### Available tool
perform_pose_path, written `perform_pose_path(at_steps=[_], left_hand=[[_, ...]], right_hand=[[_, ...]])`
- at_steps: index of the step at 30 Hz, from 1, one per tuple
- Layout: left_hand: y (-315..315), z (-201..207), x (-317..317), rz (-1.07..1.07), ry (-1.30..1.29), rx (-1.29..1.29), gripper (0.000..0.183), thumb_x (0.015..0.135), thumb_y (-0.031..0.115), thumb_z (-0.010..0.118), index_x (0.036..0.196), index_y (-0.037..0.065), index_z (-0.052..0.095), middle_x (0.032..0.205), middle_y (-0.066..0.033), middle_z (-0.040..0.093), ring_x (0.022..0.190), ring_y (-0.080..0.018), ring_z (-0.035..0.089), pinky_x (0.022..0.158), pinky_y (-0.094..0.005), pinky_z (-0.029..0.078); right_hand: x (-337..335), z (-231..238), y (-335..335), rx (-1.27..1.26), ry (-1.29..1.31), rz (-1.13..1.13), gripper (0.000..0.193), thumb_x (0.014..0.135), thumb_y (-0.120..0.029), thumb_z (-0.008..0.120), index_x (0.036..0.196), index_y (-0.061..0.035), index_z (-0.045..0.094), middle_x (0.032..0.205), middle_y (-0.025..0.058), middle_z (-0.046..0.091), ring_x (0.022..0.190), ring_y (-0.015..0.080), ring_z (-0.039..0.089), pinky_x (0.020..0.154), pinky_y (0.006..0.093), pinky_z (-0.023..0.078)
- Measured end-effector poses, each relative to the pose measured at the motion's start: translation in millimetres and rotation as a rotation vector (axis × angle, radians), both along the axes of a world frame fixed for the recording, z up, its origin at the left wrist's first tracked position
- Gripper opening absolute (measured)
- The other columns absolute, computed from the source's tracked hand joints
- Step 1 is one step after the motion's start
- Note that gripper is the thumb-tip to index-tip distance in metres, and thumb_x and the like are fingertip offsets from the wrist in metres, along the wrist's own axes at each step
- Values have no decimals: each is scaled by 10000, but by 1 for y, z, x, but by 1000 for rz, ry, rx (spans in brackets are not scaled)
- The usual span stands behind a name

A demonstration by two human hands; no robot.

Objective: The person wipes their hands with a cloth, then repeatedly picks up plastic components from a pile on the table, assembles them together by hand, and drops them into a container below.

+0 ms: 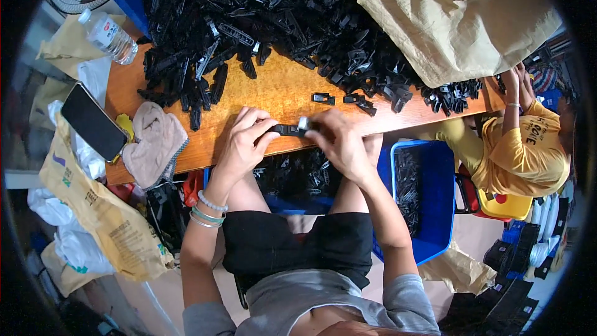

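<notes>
Over the front edge of the wooden table, my left hand pinches one end of a slim black plastic part between thumb and fingers. The part lies level, and a small pale piece sits at its right end. My right hand closes around that end, its fingers slightly blurred by motion. Just beyond my right hand, a few loose black clips lie on the wood. A large heap of similar black plastic parts covers the back of the table.
A blue bin of black parts stands right of my legs; another container of parts is under the table edge. A phone, a cloth and a water bottle are at left. A brown sack and a seated co-worker are at right.
</notes>
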State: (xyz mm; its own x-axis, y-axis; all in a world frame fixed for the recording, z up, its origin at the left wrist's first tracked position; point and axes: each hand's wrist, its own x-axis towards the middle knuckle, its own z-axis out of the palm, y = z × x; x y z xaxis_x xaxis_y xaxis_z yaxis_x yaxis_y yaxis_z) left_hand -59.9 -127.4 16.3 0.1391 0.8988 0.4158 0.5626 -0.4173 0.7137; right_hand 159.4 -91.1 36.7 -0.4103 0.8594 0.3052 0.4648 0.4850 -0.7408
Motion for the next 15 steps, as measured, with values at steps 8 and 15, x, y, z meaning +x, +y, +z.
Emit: perform_pose_path(at_steps=[8,15], left_hand=[[0,4,4,-13,21,6,178,743,-20,699,916,-39,658,902,-126,590,878,-302,553,771,-384,471],[10,8,-1,-155,58,-37,248,722,112,782,891,-42,687,902,-128,609,879,-286,554,770,-384,477]], right_hand=[[-2,3,-1,-100,12,75,274,708,-42,762,970,16,708,892,119,621,918,310,577,814,376,467],[-9,-2,-3,24,-52,74,232,712,-77,769,928,-6,722,884,99,623,912,298,565,821,381,451]])
